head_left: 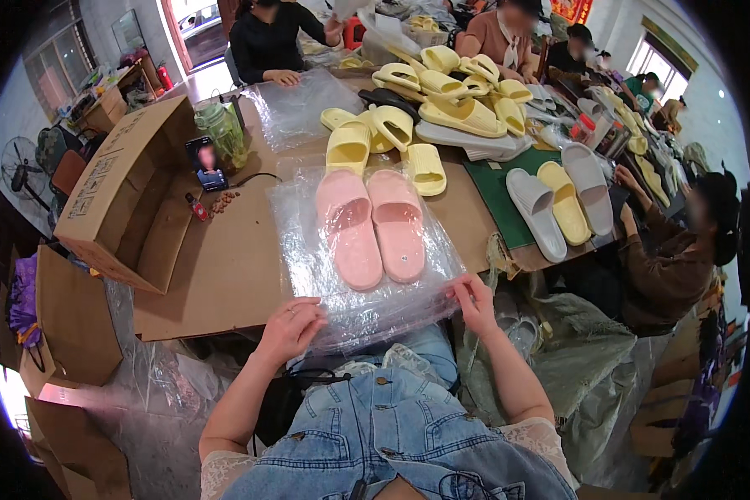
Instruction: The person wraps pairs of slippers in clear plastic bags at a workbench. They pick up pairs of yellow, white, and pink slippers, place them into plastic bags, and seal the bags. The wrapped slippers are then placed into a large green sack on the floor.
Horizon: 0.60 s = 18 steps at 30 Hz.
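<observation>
Two pink slippers [399,227] lie side by side, toes away from me, in the middle of the cardboard-covered table. Clear plastic bags [300,250] are spread flat around them, overhanging the table's near edge. I cannot tell whether the slippers are inside a bag or on top. At the near left corner of the plastic, my left hand [296,325] is closed, pinching the film between thumb and fingers. My right hand [473,305] pinches the opposite near corner. The film is stretched between both hands, just nearer to me than the slippers' heels.
Beyond the slippers rises a heap of yellow slippers [462,117]. Grey slippers [590,187] and a yellow one sit on a green mat [500,196] at right. An open cardboard box [133,183], a phone [206,163] and a green jug [222,132] stand left. Several people work around the table.
</observation>
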Each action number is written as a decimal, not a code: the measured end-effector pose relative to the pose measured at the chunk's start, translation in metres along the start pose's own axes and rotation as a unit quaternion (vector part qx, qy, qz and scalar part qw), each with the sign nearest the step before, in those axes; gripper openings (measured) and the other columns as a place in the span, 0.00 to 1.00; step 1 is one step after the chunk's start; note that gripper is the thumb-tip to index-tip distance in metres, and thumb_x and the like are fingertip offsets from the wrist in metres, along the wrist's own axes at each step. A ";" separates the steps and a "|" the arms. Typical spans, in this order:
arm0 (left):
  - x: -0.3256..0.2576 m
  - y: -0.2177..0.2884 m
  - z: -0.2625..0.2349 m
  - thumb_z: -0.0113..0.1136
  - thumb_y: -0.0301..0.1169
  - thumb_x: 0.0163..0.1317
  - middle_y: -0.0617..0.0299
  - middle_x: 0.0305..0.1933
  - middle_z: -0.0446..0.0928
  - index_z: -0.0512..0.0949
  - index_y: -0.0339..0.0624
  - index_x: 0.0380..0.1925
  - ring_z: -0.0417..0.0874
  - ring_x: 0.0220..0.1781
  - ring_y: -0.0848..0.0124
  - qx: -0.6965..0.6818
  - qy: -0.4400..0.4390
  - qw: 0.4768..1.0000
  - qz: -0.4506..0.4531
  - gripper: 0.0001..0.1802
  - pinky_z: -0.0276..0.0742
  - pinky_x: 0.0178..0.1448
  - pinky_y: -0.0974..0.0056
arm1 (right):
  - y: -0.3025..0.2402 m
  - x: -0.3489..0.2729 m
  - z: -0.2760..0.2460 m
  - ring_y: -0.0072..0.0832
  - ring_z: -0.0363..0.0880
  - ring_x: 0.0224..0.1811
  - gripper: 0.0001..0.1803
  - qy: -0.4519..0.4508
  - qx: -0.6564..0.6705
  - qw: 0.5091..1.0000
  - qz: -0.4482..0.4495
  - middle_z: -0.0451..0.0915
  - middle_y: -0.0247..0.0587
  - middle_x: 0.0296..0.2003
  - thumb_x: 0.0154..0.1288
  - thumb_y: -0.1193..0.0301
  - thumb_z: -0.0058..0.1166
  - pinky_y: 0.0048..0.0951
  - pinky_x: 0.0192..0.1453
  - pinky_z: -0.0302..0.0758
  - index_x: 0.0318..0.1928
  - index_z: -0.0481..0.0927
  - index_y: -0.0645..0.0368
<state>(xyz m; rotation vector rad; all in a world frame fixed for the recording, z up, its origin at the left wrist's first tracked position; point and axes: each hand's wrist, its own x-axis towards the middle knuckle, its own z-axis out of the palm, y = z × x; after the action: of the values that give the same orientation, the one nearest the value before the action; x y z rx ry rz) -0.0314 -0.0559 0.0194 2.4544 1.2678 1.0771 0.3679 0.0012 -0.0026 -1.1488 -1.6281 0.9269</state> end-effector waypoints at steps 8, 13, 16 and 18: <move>0.019 -0.002 0.006 0.60 0.34 0.72 0.56 0.26 0.84 0.79 0.40 0.26 0.87 0.31 0.59 -0.027 0.032 0.984 -0.175 0.14 0.79 0.36 0.57 | 0.007 0.040 0.017 0.16 0.78 0.26 0.06 0.104 0.008 0.994 0.015 0.84 0.35 0.27 0.76 0.73 0.54 0.22 0.34 0.75 0.44 0.79 0.65; 0.046 -0.012 0.025 0.57 0.41 0.74 0.56 0.15 0.77 0.77 0.39 0.24 0.82 0.19 0.61 -0.108 0.070 0.931 -0.343 0.21 0.74 0.29 0.57 | 0.018 0.072 0.021 0.23 0.80 0.24 0.08 0.154 0.006 0.987 0.045 0.83 0.36 0.25 0.73 0.70 0.59 0.30 0.31 0.76 0.42 0.80 0.64; 0.052 -0.017 0.034 0.59 0.44 0.72 0.56 0.15 0.76 0.77 0.38 0.22 0.81 0.18 0.61 -0.074 0.070 0.924 -0.368 0.23 0.72 0.29 0.56 | 0.044 0.076 0.019 0.34 0.80 0.22 0.10 0.185 -0.145 0.971 0.044 0.80 0.38 0.22 0.69 0.68 0.63 0.39 0.31 0.76 0.41 0.81 0.63; 0.052 -0.019 0.038 0.60 0.46 0.71 0.56 0.15 0.76 0.77 0.38 0.21 0.81 0.18 0.61 -0.052 0.087 0.922 -0.374 0.24 0.72 0.29 0.56 | 0.030 0.073 0.022 0.42 0.81 0.30 0.11 0.182 -0.187 0.962 0.077 0.82 0.43 0.28 0.66 0.69 0.63 0.43 0.38 0.76 0.43 0.81 0.62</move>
<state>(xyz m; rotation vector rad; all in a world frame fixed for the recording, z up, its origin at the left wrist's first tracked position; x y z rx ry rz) 0.0015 0.0025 0.0104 1.5608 1.9041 1.0898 0.3437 0.0785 -0.0190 -1.6174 -1.4558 0.4674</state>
